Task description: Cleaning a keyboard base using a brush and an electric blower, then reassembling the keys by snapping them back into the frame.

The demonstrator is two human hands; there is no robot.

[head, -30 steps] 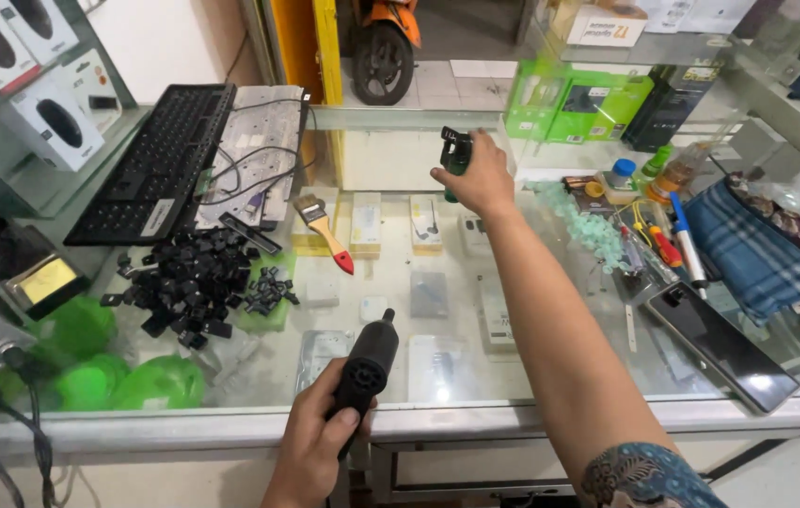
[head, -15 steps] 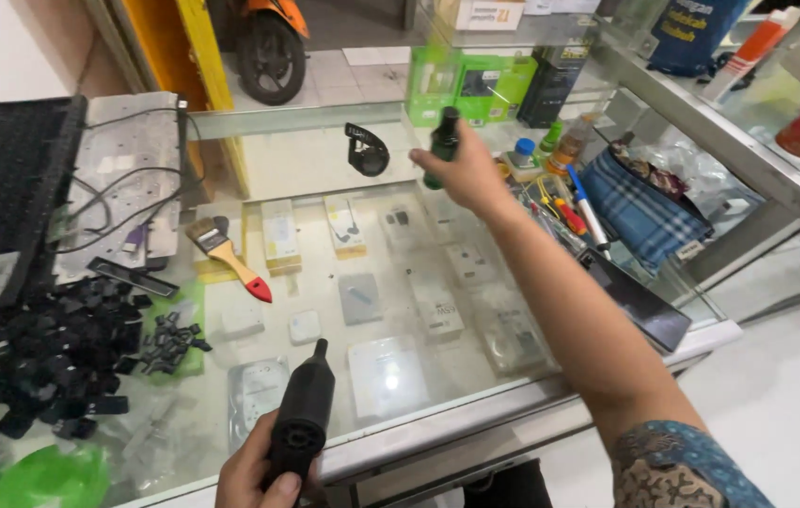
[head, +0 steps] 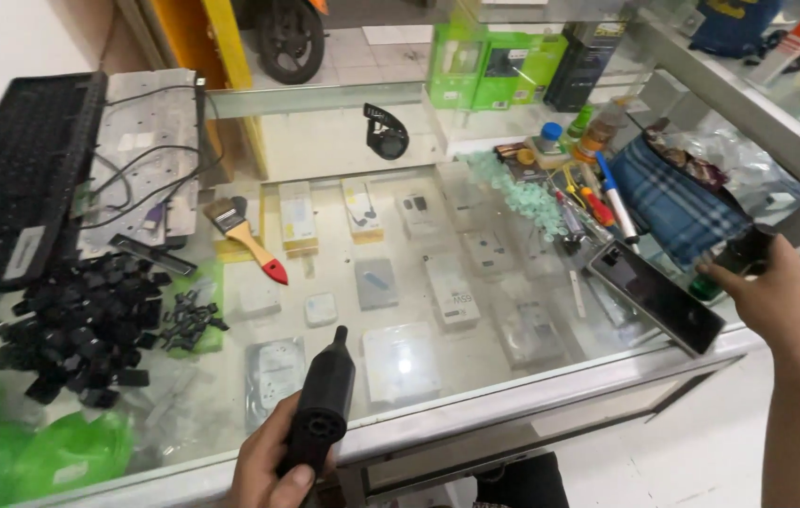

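My left hand (head: 263, 470) is at the near edge of the glass counter (head: 475, 395), gripping a black handheld blower (head: 324, 404) whose narrow nozzle points away from me over the glass. My right hand (head: 781, 306) is at the right edge of the counter, its fingers closed on a small dark object (head: 748, 249) that I cannot identify. Just left of that hand, a dark flat phone (head: 658, 296) lies at an angle on the glass.
A black keyboard (head: 14, 179) and a pile of black keycaps (head: 80, 320) sit at the left, with green bags (head: 42, 452) nearer. A red-handled brush (head: 245, 235), a black rounded gadget (head: 386, 132), a plaid cloth (head: 677, 198), pens and green boxes (head: 494, 66) surround the middle.
My right hand has pulled back from the far middle of the counter to its right edge, holding a small dark object. The left hand keeps the blower. The view swung right.
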